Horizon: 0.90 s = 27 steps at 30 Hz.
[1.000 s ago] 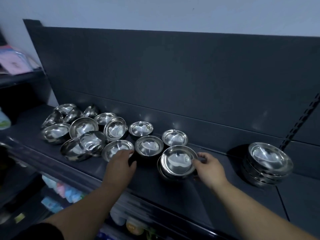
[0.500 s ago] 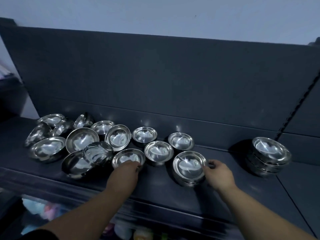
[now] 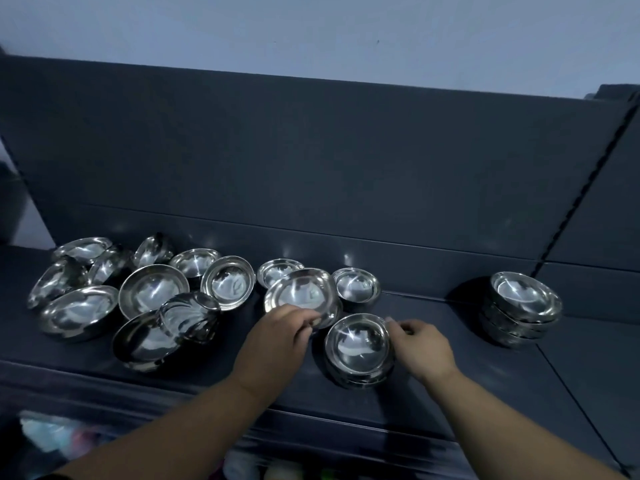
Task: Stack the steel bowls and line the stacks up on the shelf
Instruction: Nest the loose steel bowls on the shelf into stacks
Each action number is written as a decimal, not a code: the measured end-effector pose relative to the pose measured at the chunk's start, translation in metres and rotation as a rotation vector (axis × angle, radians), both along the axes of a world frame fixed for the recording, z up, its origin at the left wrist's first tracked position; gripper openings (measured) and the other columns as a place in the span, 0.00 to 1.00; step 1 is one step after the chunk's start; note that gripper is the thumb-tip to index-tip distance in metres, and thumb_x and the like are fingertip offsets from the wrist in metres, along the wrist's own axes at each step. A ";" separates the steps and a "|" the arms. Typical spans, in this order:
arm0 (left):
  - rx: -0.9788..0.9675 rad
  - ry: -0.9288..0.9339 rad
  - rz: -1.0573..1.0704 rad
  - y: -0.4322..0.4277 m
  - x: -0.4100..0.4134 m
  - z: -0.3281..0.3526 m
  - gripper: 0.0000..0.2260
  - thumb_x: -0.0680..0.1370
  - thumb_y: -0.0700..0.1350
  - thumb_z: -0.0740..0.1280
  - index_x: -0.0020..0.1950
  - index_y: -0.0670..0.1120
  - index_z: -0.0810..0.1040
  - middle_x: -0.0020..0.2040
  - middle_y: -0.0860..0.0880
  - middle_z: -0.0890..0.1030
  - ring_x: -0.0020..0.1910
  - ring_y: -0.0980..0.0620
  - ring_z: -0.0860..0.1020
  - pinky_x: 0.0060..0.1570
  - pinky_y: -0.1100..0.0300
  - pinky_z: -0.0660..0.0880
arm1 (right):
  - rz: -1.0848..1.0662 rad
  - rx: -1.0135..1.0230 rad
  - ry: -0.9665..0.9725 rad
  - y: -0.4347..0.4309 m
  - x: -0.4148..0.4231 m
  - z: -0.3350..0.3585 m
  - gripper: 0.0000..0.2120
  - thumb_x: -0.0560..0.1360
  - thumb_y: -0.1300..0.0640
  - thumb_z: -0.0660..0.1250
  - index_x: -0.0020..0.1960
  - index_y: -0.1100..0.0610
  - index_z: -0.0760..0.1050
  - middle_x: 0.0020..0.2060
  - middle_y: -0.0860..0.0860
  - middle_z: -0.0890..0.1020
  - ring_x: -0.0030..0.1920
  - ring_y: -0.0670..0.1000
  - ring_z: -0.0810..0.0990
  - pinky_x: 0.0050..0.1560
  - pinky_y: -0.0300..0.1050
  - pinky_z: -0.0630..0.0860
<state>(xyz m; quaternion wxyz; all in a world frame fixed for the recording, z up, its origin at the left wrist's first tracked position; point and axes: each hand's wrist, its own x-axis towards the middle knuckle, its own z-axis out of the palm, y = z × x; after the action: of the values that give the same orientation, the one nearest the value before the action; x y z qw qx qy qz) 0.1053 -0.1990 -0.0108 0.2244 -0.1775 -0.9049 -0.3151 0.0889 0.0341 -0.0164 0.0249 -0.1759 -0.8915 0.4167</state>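
Dark grey shelf (image 3: 467, 368) under a pale wall is where we work, with shiny steel bowls all over it. Our left hand (image 3: 277, 341) has its grip pinched on the near rim of one bowl (image 3: 298, 292), tipped up off the shelf, so we think it goes onto the small stack (image 3: 358, 348) just beside it. Our right hand (image 3: 420, 344) rests its fingertips on that stack's right rim, grip loosely curled, likely to keep it from sliding. A taller stack (image 3: 524, 303) sits well apart on the right, close to the back panel. Loose bowls (image 3: 152, 296) crowd the left side, some tilted, some leaning on each other. They look smooth, round and slippery, with bright spots of light inside.
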 end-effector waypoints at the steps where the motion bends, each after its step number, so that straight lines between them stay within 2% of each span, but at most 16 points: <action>1: -0.001 -0.009 -0.050 0.006 0.000 0.001 0.11 0.76 0.40 0.67 0.56 0.49 0.82 0.51 0.54 0.81 0.49 0.62 0.72 0.51 0.81 0.61 | -0.003 -0.028 0.031 0.002 0.000 0.005 0.17 0.76 0.40 0.62 0.45 0.52 0.80 0.41 0.48 0.83 0.49 0.53 0.80 0.50 0.42 0.73; 4: -0.001 -0.036 -0.186 0.023 -0.002 -0.001 0.11 0.74 0.43 0.67 0.55 0.51 0.82 0.50 0.55 0.82 0.50 0.63 0.74 0.52 0.78 0.63 | 0.013 -0.239 0.077 0.006 -0.003 0.018 0.20 0.76 0.37 0.61 0.42 0.53 0.80 0.44 0.49 0.84 0.49 0.50 0.81 0.55 0.46 0.73; 6: -0.003 -0.063 -0.247 0.031 -0.005 -0.005 0.11 0.75 0.44 0.67 0.56 0.51 0.82 0.51 0.55 0.82 0.51 0.63 0.74 0.53 0.72 0.67 | 0.041 -0.350 0.049 0.009 -0.006 0.024 0.21 0.74 0.36 0.63 0.42 0.54 0.81 0.43 0.47 0.85 0.47 0.47 0.81 0.53 0.46 0.75; 9: 0.001 -0.140 -0.291 0.040 -0.008 -0.007 0.10 0.75 0.44 0.67 0.55 0.51 0.83 0.51 0.54 0.82 0.51 0.60 0.76 0.54 0.70 0.70 | 0.112 -0.282 -0.012 0.013 -0.012 0.023 0.13 0.73 0.45 0.69 0.42 0.55 0.82 0.39 0.49 0.85 0.41 0.47 0.81 0.47 0.48 0.79; 12: 0.059 -0.186 -0.285 0.042 -0.014 -0.014 0.09 0.72 0.50 0.69 0.51 0.55 0.83 0.48 0.59 0.81 0.50 0.62 0.77 0.53 0.70 0.72 | 0.109 -0.176 -0.029 0.014 -0.020 0.015 0.09 0.72 0.51 0.67 0.39 0.56 0.82 0.37 0.52 0.85 0.40 0.52 0.83 0.46 0.56 0.83; 15: 0.207 -0.277 -0.102 0.032 -0.022 -0.016 0.15 0.69 0.59 0.68 0.51 0.55 0.82 0.50 0.65 0.77 0.54 0.70 0.74 0.54 0.78 0.66 | 0.116 -0.128 -0.022 0.014 -0.025 0.008 0.08 0.70 0.51 0.67 0.38 0.54 0.82 0.35 0.51 0.85 0.41 0.54 0.84 0.46 0.55 0.83; 16: 0.253 -0.269 -0.014 0.027 -0.028 -0.018 0.18 0.69 0.60 0.67 0.54 0.53 0.81 0.52 0.63 0.77 0.54 0.69 0.74 0.54 0.78 0.64 | 0.125 -0.109 -0.021 0.013 -0.026 0.007 0.08 0.69 0.51 0.67 0.38 0.53 0.82 0.34 0.51 0.85 0.40 0.54 0.85 0.45 0.54 0.83; 17: 0.274 -0.270 0.087 0.021 -0.034 -0.020 0.18 0.71 0.59 0.68 0.56 0.51 0.80 0.54 0.59 0.78 0.55 0.65 0.74 0.56 0.75 0.65 | 0.131 -0.097 -0.020 0.013 -0.027 0.006 0.08 0.69 0.51 0.66 0.38 0.54 0.82 0.33 0.51 0.85 0.39 0.54 0.85 0.44 0.53 0.83; 18: 0.285 -0.271 0.174 0.015 -0.041 -0.023 0.18 0.73 0.55 0.69 0.59 0.48 0.79 0.57 0.54 0.78 0.58 0.57 0.75 0.57 0.69 0.67 | 0.132 -0.090 -0.020 0.013 -0.027 0.005 0.08 0.69 0.51 0.66 0.38 0.54 0.82 0.33 0.51 0.85 0.38 0.54 0.85 0.43 0.53 0.83; 20: 0.284 -0.416 0.329 0.007 -0.052 -0.026 0.22 0.76 0.50 0.69 0.67 0.43 0.73 0.63 0.44 0.76 0.63 0.45 0.74 0.61 0.58 0.67 | 0.130 -0.085 -0.013 0.013 -0.028 0.005 0.10 0.69 0.50 0.65 0.39 0.54 0.82 0.33 0.50 0.85 0.39 0.54 0.85 0.43 0.53 0.83; 22: 0.315 -0.628 0.415 0.003 -0.063 -0.031 0.26 0.77 0.50 0.68 0.70 0.39 0.67 0.66 0.40 0.74 0.65 0.41 0.72 0.62 0.56 0.67 | 0.122 -0.078 -0.009 0.012 -0.028 0.004 0.10 0.68 0.49 0.65 0.37 0.53 0.81 0.33 0.50 0.84 0.39 0.54 0.85 0.44 0.53 0.83; 24: 0.395 -0.770 0.435 0.001 -0.072 -0.036 0.27 0.77 0.49 0.67 0.71 0.37 0.66 0.66 0.41 0.74 0.62 0.40 0.75 0.62 0.55 0.71 | 0.108 -0.074 -0.008 0.012 -0.027 0.004 0.10 0.70 0.51 0.65 0.33 0.52 0.79 0.31 0.50 0.84 0.39 0.55 0.85 0.44 0.53 0.83; 25: 0.466 -0.819 0.428 0.002 -0.075 -0.038 0.27 0.77 0.48 0.67 0.71 0.38 0.66 0.64 0.41 0.75 0.58 0.39 0.77 0.59 0.52 0.75 | 0.099 -0.076 -0.008 0.013 -0.026 0.004 0.10 0.70 0.51 0.65 0.32 0.52 0.78 0.31 0.50 0.83 0.39 0.55 0.84 0.44 0.53 0.83; 27: 0.643 -0.869 0.391 0.003 -0.080 -0.042 0.20 0.77 0.43 0.66 0.68 0.39 0.70 0.58 0.40 0.78 0.48 0.40 0.81 0.41 0.52 0.82 | 0.080 -0.085 -0.006 0.013 -0.026 0.002 0.10 0.70 0.50 0.65 0.33 0.52 0.79 0.31 0.49 0.83 0.39 0.54 0.84 0.45 0.53 0.83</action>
<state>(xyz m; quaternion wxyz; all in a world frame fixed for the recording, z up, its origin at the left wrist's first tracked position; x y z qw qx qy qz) 0.0253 -0.1960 -0.0524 -0.0713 0.2161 -0.7886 -0.5713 0.0626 0.0468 -0.0146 -0.0021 -0.1423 -0.8793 0.4544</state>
